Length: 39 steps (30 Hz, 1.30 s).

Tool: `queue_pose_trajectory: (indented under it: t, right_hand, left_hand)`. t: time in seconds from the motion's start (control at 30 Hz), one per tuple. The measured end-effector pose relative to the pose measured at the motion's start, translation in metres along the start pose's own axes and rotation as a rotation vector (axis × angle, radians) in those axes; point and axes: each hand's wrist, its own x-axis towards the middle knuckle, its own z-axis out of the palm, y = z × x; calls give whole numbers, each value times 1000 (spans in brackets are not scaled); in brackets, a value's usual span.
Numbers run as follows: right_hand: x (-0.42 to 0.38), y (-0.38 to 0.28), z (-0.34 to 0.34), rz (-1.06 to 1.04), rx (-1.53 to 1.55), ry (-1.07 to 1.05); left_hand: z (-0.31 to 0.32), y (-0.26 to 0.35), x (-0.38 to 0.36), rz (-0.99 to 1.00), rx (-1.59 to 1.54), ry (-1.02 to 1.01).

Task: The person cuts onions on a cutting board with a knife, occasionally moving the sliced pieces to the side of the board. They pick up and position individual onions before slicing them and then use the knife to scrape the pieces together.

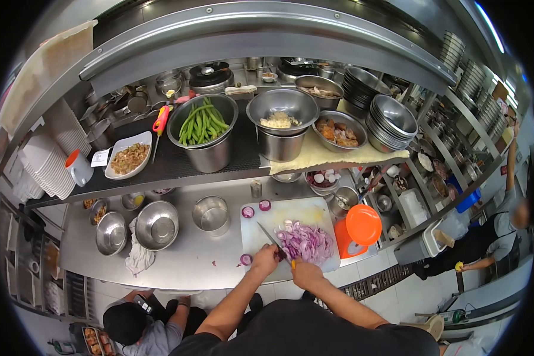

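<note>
The person wears a black short-sleeved top, its dark fabric filling the bottom edge of the view and ending at the upper arms. Both forearms are bare. The left hand (264, 259) and right hand (306, 274) carry no gloves, rings or watch that can be made out.

At lower centre, the knife (273, 242) handle is hidden inside the right hand (305, 273); the crouching person (137, 325) at lower left is cut off by the frame edge.
</note>
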Motion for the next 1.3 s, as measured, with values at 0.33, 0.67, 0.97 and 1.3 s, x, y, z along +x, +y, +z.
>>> queue_pose_trajectory:
  t: [0.33, 0.67, 0.97, 1.3]
  right_hand:
    - [7, -6, -18, -46, -16, -66]
    - [18, -2, 6, -17, -10, -50]
    - [16, -6, 23, 45, 40, -40]
    - [5, -15, 11, 69, 72, -61]
  left_hand:
    - [1, -7, 3, -29, -79, -44]
    - [1, -13, -2, -16, -141, -22]
    - [-3, -8, -2, -53, -162, -37]
    - [-10, -4, -5, -73, -185, -52]
